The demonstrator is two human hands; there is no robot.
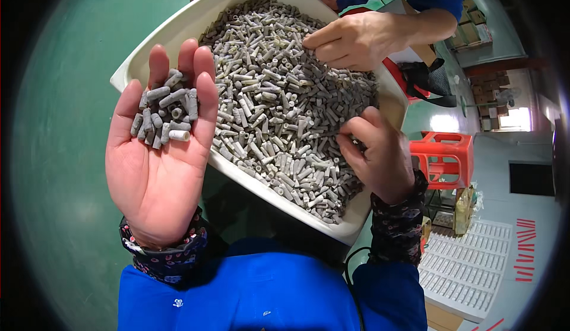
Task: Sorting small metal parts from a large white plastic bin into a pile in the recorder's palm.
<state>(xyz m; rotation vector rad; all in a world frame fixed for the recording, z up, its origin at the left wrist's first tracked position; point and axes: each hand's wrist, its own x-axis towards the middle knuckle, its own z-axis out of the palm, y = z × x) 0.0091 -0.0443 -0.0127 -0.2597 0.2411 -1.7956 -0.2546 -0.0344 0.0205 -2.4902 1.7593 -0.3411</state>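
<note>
- At left, our left hand point(160, 173), palm up, cradles grey tubes point(172, 97).
- Mid-frame, between our hands, heaped tubes point(273, 111) point every way.
- Right of centre, our right hand point(381, 153) curls nearer them; we can't see its grip.

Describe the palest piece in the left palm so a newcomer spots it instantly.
Find the white tub of grey pieces, then the open left hand at its left edge. In that palm's heap, at the lower right, lies the palest piece, whitish among darker grey neighbours.

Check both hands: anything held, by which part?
Left hand cups loose grey pieces from below, none pinched. Right hand at the pile: hold cannot be told.
</note>
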